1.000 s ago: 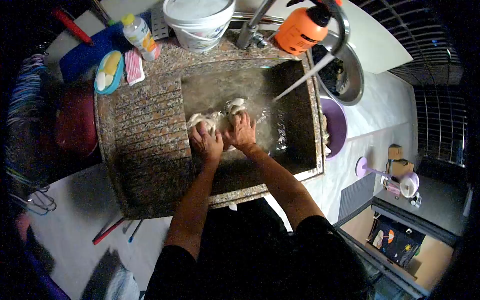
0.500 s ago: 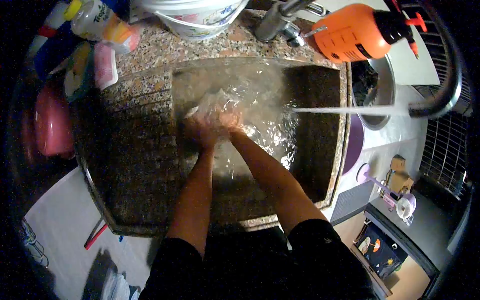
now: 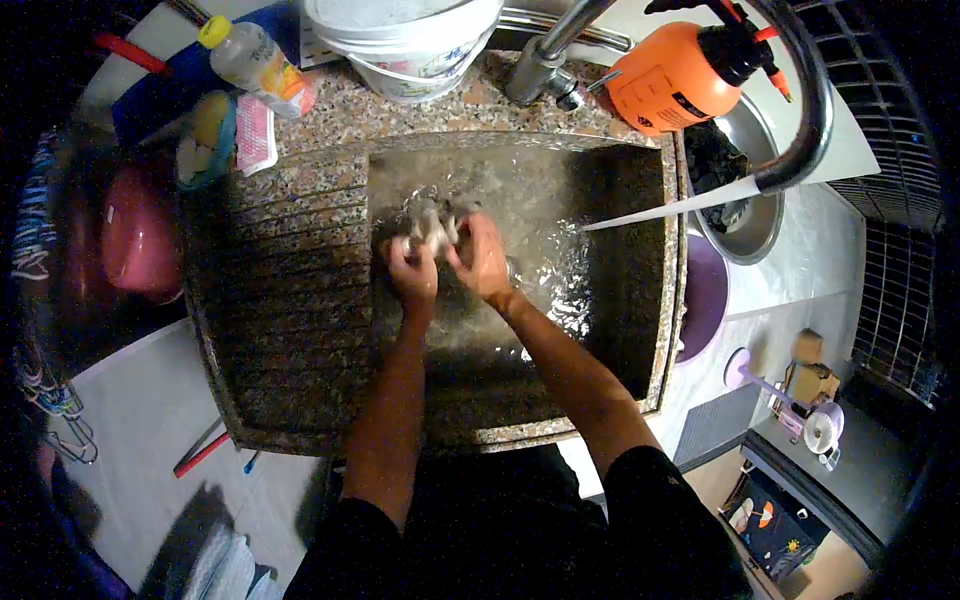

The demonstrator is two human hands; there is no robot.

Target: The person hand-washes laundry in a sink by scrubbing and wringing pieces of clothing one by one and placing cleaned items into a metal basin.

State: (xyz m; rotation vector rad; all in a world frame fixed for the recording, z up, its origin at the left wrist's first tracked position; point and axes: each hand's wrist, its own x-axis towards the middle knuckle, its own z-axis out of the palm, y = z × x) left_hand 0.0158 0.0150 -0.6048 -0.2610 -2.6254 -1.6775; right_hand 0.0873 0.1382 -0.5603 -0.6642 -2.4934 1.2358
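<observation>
Working inside a rectangular, speckled brown granite sink basin (image 3: 672, 280), nearer its left wall, just beside a ribbed granite drainboard (image 3: 285, 265). To the right, open room over cloudy, rippling water (image 3: 530, 255), cut by a straight white water stream (image 3: 665, 208) from a curved chrome faucet (image 3: 812, 150). Along the back edge, a white plastic bucket (image 3: 412, 50) and a rounded orange plastic spray bottle (image 3: 660, 85), both clear of the basin opening. Past the right rim, a round purple plastic tub (image 3: 708, 300).

Gripping with left hand (image 3: 412, 270): fingers curled in, thumb close, pinching cloth. Gripping with right hand (image 3: 482, 255): fingers bent, narrow gap to thumb, cloth between. Fingertips partly hidden.

Held between both hands, in left half of basin: a pale off-white, wet, bunched cloth (image 3: 434, 230). Twisted, crumpled, motion-blurred; exact shape, can't tell. At or just above water level, can't tell which.
</observation>
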